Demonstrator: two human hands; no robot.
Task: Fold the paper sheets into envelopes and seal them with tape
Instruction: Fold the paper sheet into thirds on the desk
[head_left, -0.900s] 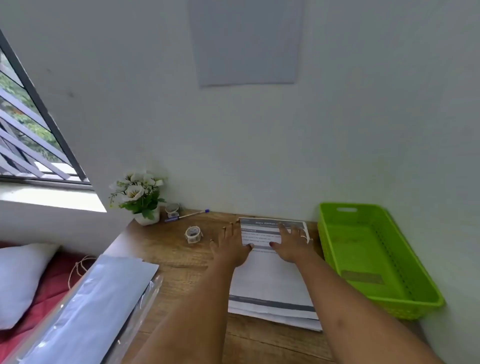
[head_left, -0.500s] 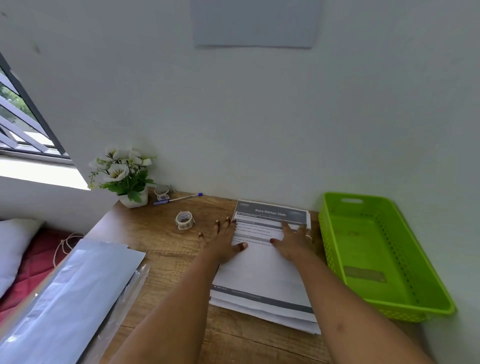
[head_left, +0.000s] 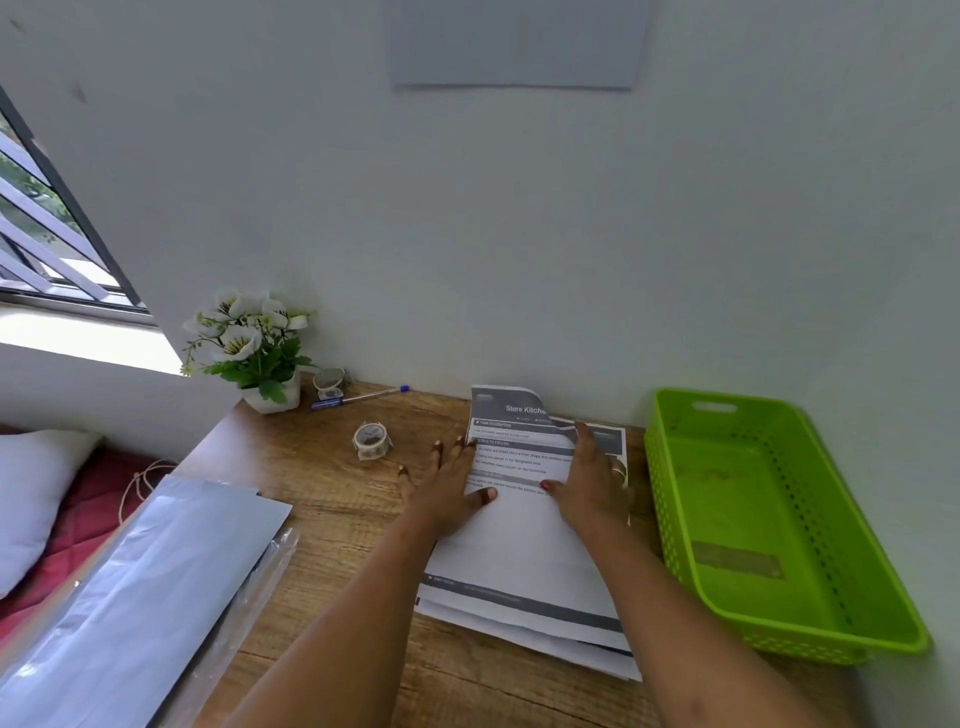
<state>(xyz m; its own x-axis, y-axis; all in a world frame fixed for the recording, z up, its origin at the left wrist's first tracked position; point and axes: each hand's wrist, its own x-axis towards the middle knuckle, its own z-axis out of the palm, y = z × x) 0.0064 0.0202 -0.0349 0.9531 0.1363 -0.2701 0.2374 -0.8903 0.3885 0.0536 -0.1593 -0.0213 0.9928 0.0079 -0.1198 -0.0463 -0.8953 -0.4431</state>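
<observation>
1. Both my hands lie flat. My left hand (head_left: 447, 493) is spread open, thumb on the left edge of the paper stack (head_left: 519, 551), fingers on the table (head_left: 332, 493). My right hand (head_left: 587, 488) presses the top sheet with straight fingers and grips nothing.
2. The stack sits mid-table against the wall. I see at least three sheet edges at its near end.
3. There are two tape rolls: one (head_left: 371, 440) just left of my left hand, another (head_left: 329, 380) by the flower pot (head_left: 254, 353). One pen (head_left: 361, 397) lies beside that one, and one green basket (head_left: 670, 519) stands right of the stack.
4. The table is wood, against a pale wall bearing a grey sheet (head_left: 514, 41). The window (head_left: 47, 234) is on the left.
5. The top sheet's far corner curls up, hiding part of its heading. A silvery sheet (head_left: 135, 597) and a pillow (head_left: 31, 499) are cut off on the left.
</observation>
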